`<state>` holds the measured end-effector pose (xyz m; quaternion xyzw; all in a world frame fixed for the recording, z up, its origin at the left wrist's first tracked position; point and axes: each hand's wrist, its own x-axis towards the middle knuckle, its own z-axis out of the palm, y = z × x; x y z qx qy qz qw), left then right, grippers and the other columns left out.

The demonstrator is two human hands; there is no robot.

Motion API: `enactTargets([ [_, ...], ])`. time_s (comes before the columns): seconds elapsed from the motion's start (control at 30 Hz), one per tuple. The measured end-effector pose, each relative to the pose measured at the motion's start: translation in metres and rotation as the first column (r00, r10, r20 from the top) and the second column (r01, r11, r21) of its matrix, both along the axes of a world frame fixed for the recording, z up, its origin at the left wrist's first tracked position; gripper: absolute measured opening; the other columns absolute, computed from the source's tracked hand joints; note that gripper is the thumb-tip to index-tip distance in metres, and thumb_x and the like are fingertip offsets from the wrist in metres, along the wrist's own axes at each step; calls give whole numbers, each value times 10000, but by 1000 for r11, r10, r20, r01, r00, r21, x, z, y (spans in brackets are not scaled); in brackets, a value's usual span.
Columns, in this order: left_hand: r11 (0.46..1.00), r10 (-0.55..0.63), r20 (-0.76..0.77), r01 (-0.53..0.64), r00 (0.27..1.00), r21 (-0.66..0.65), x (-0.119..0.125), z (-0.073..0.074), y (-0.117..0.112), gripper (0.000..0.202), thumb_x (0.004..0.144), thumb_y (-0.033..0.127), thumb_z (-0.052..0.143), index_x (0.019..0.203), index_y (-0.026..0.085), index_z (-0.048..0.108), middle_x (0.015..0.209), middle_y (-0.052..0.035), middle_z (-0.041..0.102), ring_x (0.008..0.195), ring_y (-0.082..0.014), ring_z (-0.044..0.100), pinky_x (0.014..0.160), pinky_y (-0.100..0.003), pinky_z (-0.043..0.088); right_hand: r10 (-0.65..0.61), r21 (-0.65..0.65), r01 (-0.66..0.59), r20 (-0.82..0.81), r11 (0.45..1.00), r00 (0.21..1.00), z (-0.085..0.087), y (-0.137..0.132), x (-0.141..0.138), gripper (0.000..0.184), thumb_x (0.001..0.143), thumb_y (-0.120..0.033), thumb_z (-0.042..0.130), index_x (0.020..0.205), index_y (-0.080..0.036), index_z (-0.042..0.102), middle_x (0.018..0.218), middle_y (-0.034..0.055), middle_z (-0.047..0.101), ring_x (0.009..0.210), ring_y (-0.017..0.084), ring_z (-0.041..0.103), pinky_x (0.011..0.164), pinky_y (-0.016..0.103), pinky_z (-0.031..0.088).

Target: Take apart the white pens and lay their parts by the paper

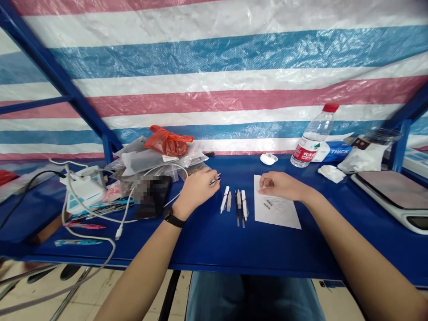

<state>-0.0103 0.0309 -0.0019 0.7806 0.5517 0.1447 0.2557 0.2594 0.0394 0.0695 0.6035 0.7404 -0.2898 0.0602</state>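
Note:
My left hand [200, 185], with a dark watch on the wrist, is closed on small pale pointed pieces [216, 179] that look like pen tips. My right hand [281, 185] hovers at the upper part of a white paper sheet [277, 214], fingers curled into a pinch; what they hold, if anything, cannot be made out. Between the hands lie pen parts: white barrels with clips [224, 199], a short grey grip piece [229, 202], and thin dark refills [237, 211] beside another white barrel [244, 204]. Two small barcode marks show on the sheet.
To the left are a phone [154, 196], white cables [120, 218], a pink pen [85, 226], a blue pen [78, 242] and plastic bags under an orange bag [169, 141]. Right: earbud case [269, 158], water bottle [309, 142], crumpled tissue [331, 173] and scale [391, 189].

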Motion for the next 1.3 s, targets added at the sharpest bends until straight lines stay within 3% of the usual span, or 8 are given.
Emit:
enactTargets([
  [0.07, 982, -114, 6, 111, 994, 151, 19, 9, -7, 314, 1030, 285, 432, 1063, 187, 729, 1087, -90, 688, 1099, -238, 596, 855, -322, 438, -1, 43, 0, 7, 999, 1000, 1, 2, 0, 159, 760, -362, 704, 767, -204, 689, 770, 43, 703, 707, 207, 663, 648, 302, 470],
  [0.17, 847, -471, 18, 447, 882, 288, 53, 19, -15, 398, 1074, 391, 391, 1256, 226, 704, 1307, -95, 656, 1275, -267, 526, 990, -392, 426, -69, 156, 59, 59, 986, 996, 1, 10, 6, 157, 826, -351, 664, 856, -209, 724, 807, 40, 731, 772, 217, 696, 727, 320, 514],
  [0.3, 798, -576, 18, 557, 817, 228, 84, 21, -17, 472, 1077, 472, 370, 1358, 230, 662, 1327, -112, 648, 1257, -286, 541, 1037, -469, 418, -237, 377, 163, 161, 912, 958, -5, 34, 18, 405, 879, -421, 640, 1174, -152, 705, 1061, 155, 742, 1006, 322, 699, 829, 418, 528],
  [0.57, 830, -555, 57, 548, 830, 98, 89, 18, -15, 494, 1084, 481, 321, 1394, 243, 623, 1373, -107, 620, 1270, -309, 536, 1171, -644, 287, -326, 483, 183, 231, 856, 917, -15, 60, 23, 284, 718, -309, 765, 965, -170, 778, 1002, 162, 763, 954, 356, 720, 781, 412, 537],
  [0.9, 843, -536, 81, 529, 840, 96, 86, 17, -19, 508, 1085, 474, 318, 1411, 234, 624, 1376, -108, 610, 1295, -321, 492, 1165, -633, 299, -133, 258, 159, -118, 953, 984, 6, 9, 39, 259, 666, -374, 760, 859, -203, 728, 965, 79, 755, 843, 260, 700, 820, 427, 572],
  [1.0, 889, -455, 106, 444, 884, 111, 62, 21, -10, 468, 1075, 484, 366, 1410, 284, 624, 1400, -79, 598, 1274, -301, 519, 1089, -542, 414, -119, 222, 140, -106, 965, 987, 2, 5, 41, 249, 675, -353, 743, 879, -210, 732, 970, 82, 746, 876, 269, 698, 824, 434, 565],
  [1.17, 997, -3, -24, 5, 1000, 77, -9, 17, 4, 317, 1022, 351, 494, 1146, 190, 737, 1188, -102, 666, 1164, -281, 602, 1041, -450, 459, -154, 330, 232, -246, 915, 957, 3, 4, 45, 369, 712, -514, 758, 937, -222, 737, 1022, 103, 740, 876, 267, 698, 740, 409, 571],
  [1.3, 995, -83, -200, 72, 976, -64, -31, 2, -6, 244, 946, 291, 595, 1115, 193, 741, 1188, -100, 673, 1155, -282, 646, 980, -397, 507, -191, 452, 335, -335, 827, 923, 7, 4, 37, 445, 745, -643, 696, 870, -218, 735, 928, 106, 742, 786, 250, 679, 689, 403, 548],
])
